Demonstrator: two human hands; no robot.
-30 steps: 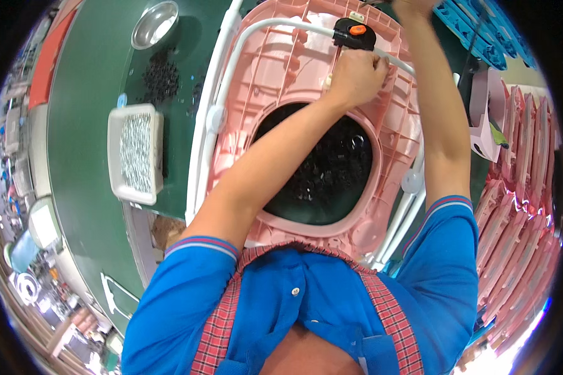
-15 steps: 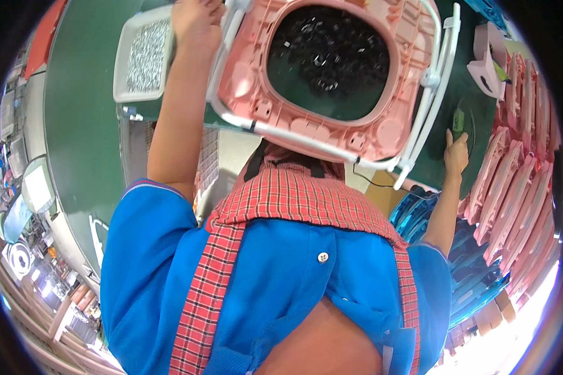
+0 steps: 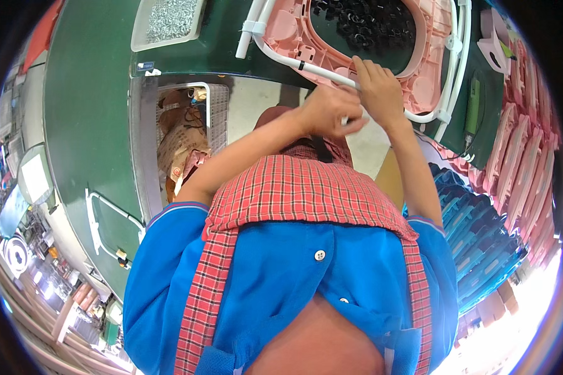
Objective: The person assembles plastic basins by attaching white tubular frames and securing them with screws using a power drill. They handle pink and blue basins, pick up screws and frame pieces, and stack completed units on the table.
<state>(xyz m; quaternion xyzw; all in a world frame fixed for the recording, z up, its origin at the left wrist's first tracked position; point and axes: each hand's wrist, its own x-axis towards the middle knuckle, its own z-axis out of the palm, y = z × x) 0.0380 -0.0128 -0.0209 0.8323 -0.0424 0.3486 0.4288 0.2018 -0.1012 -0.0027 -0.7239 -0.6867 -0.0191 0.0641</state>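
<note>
White tube [image 3: 325,73] sloping down rightward, right fingers [image 3: 370,69] outstretched over it, left fingers [image 3: 351,111] curled, grip unclear

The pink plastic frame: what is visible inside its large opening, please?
Many small black pieces lie inside, on the green table. What is beneath the pink frame itself is covered, and the picture's upper edge cuts off the opening's far part.

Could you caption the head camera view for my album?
Left hand and right hand at a white tube edging a pink frame.
</note>
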